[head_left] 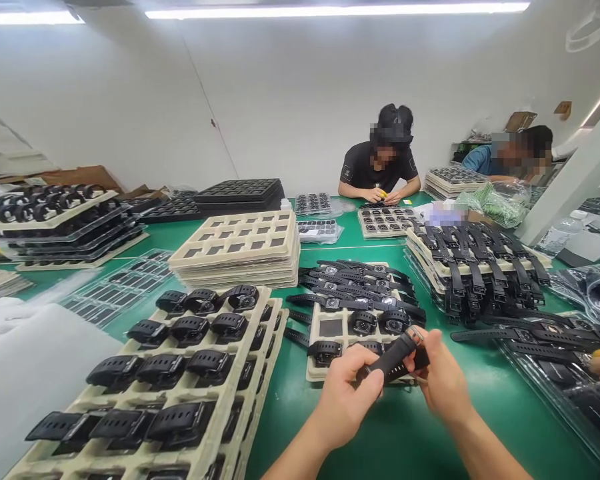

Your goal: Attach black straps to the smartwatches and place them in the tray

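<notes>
Green counter [286, 407] is running beneath everything, and its crowding is probably inviting the biggest trouble. On the person's right, long straps [500, 287] are hanging over the edges of a stacked load of trays; a passing sleeve could be catching them and dragging pieces down. On the left, the stack of filled trays [243, 347] is carrying rows of buckled watches, and a bump from an elbow could be shifting its layers.

Nearer the middle, a cream tray [320, 373] is lying just beyond the hands, showing one unfilled pocket [331, 327] while other watches are sprawling across its far end. Their overlapping bands could be snagging one another, or rubbing against exposed glass and sensor backs.

Above this tray's near edge, the left hand [347, 397] is pinching one end of a black strap [395, 355], and the right hand [445, 380] is gripping it around the buckle end. Fingers are covering much of the piece, so whether a watch case is attached I cannot tell. If either grip is slackening, the springy band could be twisting free; smallest of all, the metal buckle [417, 333] could be scratching whatever it is touching.
</notes>
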A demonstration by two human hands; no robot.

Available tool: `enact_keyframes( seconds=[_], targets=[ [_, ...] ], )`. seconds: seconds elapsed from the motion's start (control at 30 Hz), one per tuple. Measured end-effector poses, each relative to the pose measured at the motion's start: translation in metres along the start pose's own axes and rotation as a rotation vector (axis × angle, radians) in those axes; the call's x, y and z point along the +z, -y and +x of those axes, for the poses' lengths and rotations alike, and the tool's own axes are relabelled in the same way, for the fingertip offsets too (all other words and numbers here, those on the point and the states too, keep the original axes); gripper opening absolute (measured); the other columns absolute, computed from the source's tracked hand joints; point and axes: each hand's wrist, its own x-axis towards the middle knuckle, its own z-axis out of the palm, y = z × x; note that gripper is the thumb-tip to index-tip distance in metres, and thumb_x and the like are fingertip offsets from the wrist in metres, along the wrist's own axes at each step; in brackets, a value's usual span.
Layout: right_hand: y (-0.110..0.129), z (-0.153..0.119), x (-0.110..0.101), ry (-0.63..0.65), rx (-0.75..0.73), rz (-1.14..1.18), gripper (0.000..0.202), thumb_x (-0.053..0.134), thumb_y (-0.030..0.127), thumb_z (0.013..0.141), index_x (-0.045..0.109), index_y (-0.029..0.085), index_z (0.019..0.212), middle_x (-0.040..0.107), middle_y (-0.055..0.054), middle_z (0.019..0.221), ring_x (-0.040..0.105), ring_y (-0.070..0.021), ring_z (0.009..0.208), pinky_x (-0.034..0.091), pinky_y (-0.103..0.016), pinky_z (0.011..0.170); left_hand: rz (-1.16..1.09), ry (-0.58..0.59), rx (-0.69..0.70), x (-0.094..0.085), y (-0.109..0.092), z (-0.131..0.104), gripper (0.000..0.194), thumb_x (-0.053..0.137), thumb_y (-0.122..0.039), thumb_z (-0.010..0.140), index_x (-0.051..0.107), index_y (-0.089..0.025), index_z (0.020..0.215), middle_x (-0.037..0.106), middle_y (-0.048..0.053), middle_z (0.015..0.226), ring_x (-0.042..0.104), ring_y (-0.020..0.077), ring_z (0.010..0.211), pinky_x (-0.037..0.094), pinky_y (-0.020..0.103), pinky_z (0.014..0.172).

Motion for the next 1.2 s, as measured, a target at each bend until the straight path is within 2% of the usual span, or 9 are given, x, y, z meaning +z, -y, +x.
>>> enact_keyframes(
  seconds=[0.07,0.13,0.23,0.33,0.4,0.57,0.77,1.0,1.2],
  targets=[
    [-0.001,0.002,0.0,-0.003,0.022,-0.104,0.063,0.062,0.08,0.08,0.049,0.02,0.064,0.04,0.003,0.063,0.035,-0.0134,0.057,0.031,-0.024,0.05,0.073,0.003,0.057,-0.002,0.002,0.0,0.023,0.052,-0.028,0.087,0.061,-0.018,0.069,0.057,0.004,0.071,0.054,0.0194,0.073,0.041,0.031,0.069],
    [-0.001,0.002,0.002,0.024,-0.016,-0.187,0.06,0.064,0.075,0.083,0.047,0.021,0.064,0.038,0.004,0.064,0.034,-0.0134,0.059,0.032,-0.025,0.051,0.176,-0.035,0.165,-0.004,0.003,0.001,0.016,0.054,-0.027,0.087,0.067,-0.018,0.086,0.061,0.005,0.079,0.056,0.022,0.079,0.045,0.033,0.073],
    [0.001,-0.002,0.008,0.172,-0.117,-0.312,0.052,0.053,0.065,0.095,0.053,0.02,0.07,0.043,0.002,0.068,0.038,-0.0149,0.064,0.034,-0.026,0.058,0.35,-0.098,0.383,-0.007,0.004,0.002,0.04,0.069,-0.03,0.085,0.062,-0.022,0.124,0.068,0.008,0.096,0.06,0.0245,0.087,0.048,0.037,0.08],
    [0.005,-0.006,0.012,0.377,-0.15,-0.402,0.044,0.047,0.053,0.103,0.059,0.019,0.078,0.051,0.001,0.073,0.045,-0.0163,0.071,0.037,-0.028,0.065,0.493,-0.112,0.573,-0.007,0.005,0.004,0.041,0.075,-0.023,0.084,0.064,-0.024,0.123,0.07,0.004,0.085,0.059,0.0204,0.074,0.046,0.033,0.072],
    [0.007,-0.007,0.012,0.405,-0.18,-0.443,0.043,0.045,0.049,0.104,0.055,0.02,0.073,0.05,0.001,0.071,0.044,-0.0155,0.068,0.036,-0.028,0.063,0.526,-0.135,0.628,-0.007,0.005,0.005,0.034,0.071,-0.016,0.088,0.067,-0.025,0.12,0.07,0.003,0.078,0.059,0.0189,0.068,0.045,0.031,0.068],
    [0.009,-0.01,0.011,0.232,-0.336,-0.601,0.045,0.044,0.041,0.105,0.039,0.021,0.065,0.043,0.003,0.062,0.039,-0.0135,0.059,0.029,-0.028,0.056,0.492,-0.169,0.631,-0.005,0.003,0.004,0.04,0.07,-0.01,0.086,0.068,-0.026,0.123,0.077,0.007,0.089,0.067,0.0225,0.076,0.049,0.033,0.071],
    [0.0,-0.012,0.012,0.105,-0.415,-0.688,0.04,0.045,0.038,0.103,0.047,0.021,0.066,0.05,0.002,0.061,0.045,-0.0142,0.056,0.032,-0.028,0.055,0.574,-0.159,0.616,-0.005,0.004,0.005,0.032,0.068,-0.01,0.088,0.069,-0.022,0.117,0.076,0.007,0.085,0.066,0.0216,0.073,0.05,0.034,0.069],
    [0.001,-0.002,-0.001,0.017,-0.183,-0.444,0.05,0.045,0.056,0.102,0.049,0.022,0.066,0.05,0.001,0.061,0.044,-0.014,0.057,0.034,-0.026,0.053,0.566,-0.147,0.544,-0.009,0.004,0.009,0.02,0.065,-0.017,0.09,0.072,-0.021,0.108,0.074,0.007,0.08,0.064,0.0217,0.071,0.053,0.033,0.067],
    [0.001,0.001,0.005,0.11,-0.064,-0.344,0.054,0.049,0.066,0.097,0.05,0.02,0.069,0.048,0.004,0.059,0.041,-0.0119,0.055,0.033,-0.024,0.051,0.357,-0.093,0.383,-0.001,0.013,0.007,0.031,0.072,-0.02,0.087,0.073,-0.025,0.118,0.078,0.009,0.101,0.074,0.0246,0.086,0.06,0.031,0.077]
  ],
)
